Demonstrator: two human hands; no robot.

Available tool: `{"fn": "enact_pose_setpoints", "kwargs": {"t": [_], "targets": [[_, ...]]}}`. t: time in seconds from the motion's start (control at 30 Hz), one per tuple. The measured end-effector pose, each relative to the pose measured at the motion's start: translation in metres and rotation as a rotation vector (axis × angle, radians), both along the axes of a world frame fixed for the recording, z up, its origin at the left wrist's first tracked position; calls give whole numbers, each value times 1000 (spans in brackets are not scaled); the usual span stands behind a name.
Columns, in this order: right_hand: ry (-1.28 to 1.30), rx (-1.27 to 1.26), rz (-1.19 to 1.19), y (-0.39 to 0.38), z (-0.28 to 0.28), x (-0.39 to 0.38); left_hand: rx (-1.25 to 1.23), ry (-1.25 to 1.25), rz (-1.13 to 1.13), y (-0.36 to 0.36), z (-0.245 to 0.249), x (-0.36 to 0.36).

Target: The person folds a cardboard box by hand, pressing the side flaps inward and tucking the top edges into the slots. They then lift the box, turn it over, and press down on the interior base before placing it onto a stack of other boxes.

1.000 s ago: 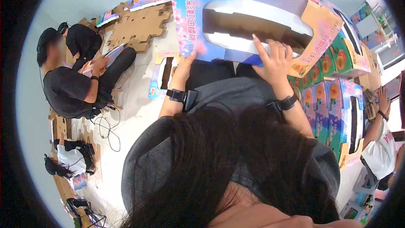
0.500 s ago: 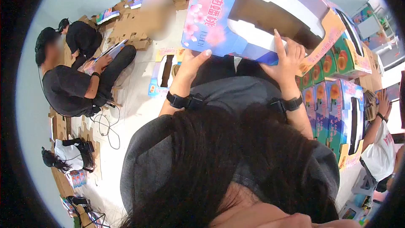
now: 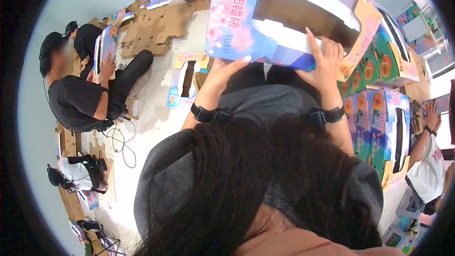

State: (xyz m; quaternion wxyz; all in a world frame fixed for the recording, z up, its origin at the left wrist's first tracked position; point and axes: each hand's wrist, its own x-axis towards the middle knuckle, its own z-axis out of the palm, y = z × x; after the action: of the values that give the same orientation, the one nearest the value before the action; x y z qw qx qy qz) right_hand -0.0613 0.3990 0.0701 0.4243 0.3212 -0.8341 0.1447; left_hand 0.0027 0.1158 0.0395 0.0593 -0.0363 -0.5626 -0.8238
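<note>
A printed cardboard fruit box (image 3: 239, 42), blue and pink with blossoms and red lettering, is held up before my torso. Its large cut-out window faces me and shows the brown inside. My left hand (image 3: 223, 77) grips the lower left edge, thumb along the printed face, its other fingers mostly hidden under the box. On the right, my right hand (image 3: 324, 64) holds the lower edge, its index finger reaching up over the white window border and the other fingers bent on the panel.
Stacked fruit boxes (image 3: 379, 128) stand at my right. Another box (image 3: 180, 83) lies on the floor at left, near flat brown cardboard (image 3: 151, 31). A seated person (image 3: 78, 97) holds a box; a cable (image 3: 123, 144) lies behind them. Another person (image 3: 426, 161) is at far right.
The box in my hands has shifted slightly and tilted, with both hands still on it. At left, the seated person has raised their box more upright.
</note>
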Motion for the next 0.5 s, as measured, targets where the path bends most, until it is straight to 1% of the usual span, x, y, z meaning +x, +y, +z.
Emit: {"fn": "enact_pose_setpoints", "kwargs": {"t": [0.1,0.2,0.3,0.4,0.5], "targets": [[1,7,-8,0,0,0,-2,1,4,0,0,-1],[-9,13,-33,-2,2,3,-87,20,-1,2,5,4],[10,12,-31,-2,0,2,-100,-6,-118,0,5,1],[9,20,-28,-2,0,2,-58,7,-113,1,2,-1],[5,12,-41,-2,2,4,-70,1,-37,5,4,0]]}}
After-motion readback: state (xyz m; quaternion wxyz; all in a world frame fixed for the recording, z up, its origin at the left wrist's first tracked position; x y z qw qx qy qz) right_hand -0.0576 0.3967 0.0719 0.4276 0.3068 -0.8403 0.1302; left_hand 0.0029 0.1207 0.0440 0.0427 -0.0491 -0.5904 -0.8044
